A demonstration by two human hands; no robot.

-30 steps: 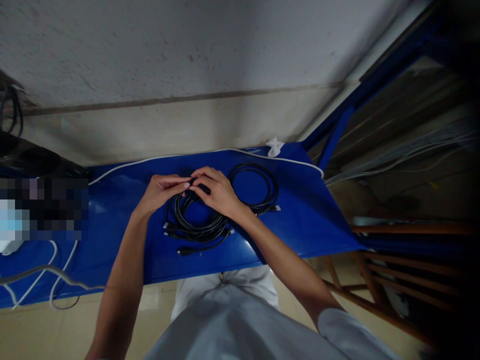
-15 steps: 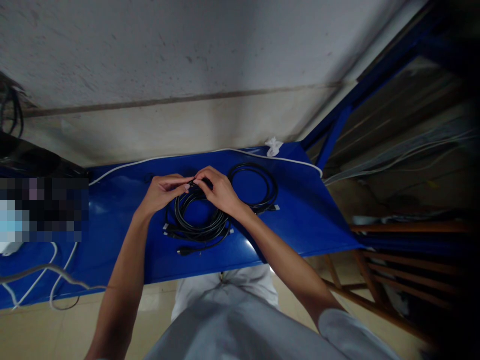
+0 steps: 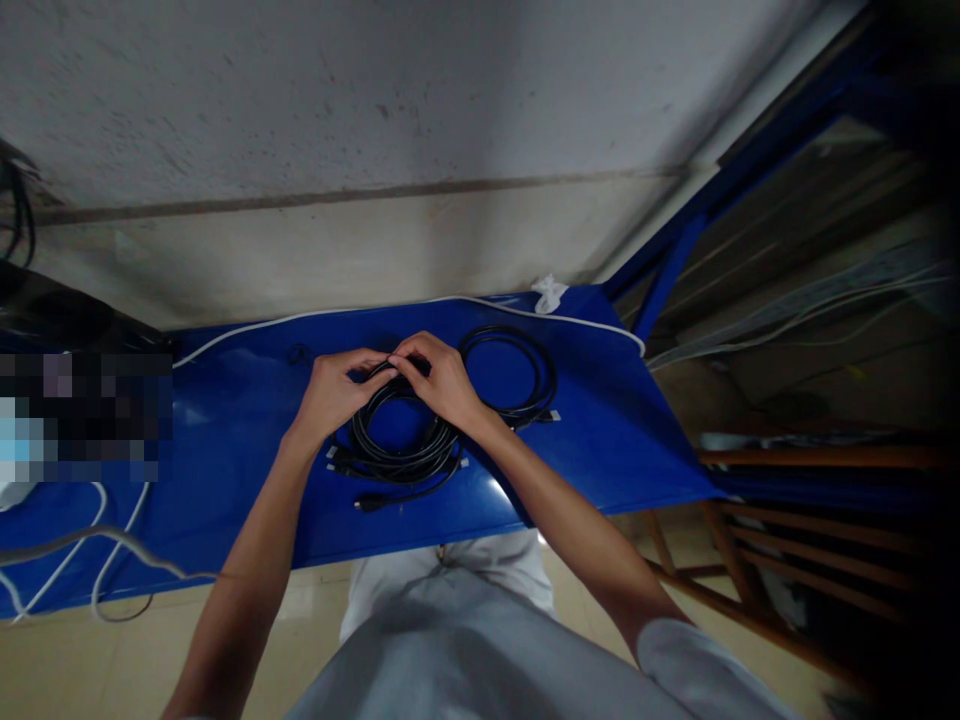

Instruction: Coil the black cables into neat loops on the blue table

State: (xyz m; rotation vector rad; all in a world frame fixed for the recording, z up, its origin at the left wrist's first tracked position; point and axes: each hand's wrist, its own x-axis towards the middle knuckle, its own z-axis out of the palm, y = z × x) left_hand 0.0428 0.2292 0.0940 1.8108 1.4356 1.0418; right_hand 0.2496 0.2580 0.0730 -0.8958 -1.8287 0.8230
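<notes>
Black cables with rectangular plugs lie in a round coil [image 3: 401, 465] on a blue table. At the far side of this coil my left hand [image 3: 341, 385] is closed in a pinch, its thumb and fingertips at the cable. Its fingertips meet those of my right hand [image 3: 435, 375], which also pinches the top of the coil. Any small tie between the fingertips is too hidden to make out. Loose plug ends [image 3: 367, 502] stick out at the coil's near side. A second black cable coil [image 3: 551, 370] lies to the right, partly behind my right hand.
Small black ties [image 3: 298, 354] lie left of my hands. A white cable [image 3: 300, 317] runs along the wall side, near a crumpled white scrap [image 3: 550, 293]. Grey and white cables [image 3: 124, 545] hang over the left front edge. A wooden chair [image 3: 817, 540] stands right.
My left hand has shifted slightly right, its thumb now closer to my right fingertips. My right hand stays almost in place on the coil.
</notes>
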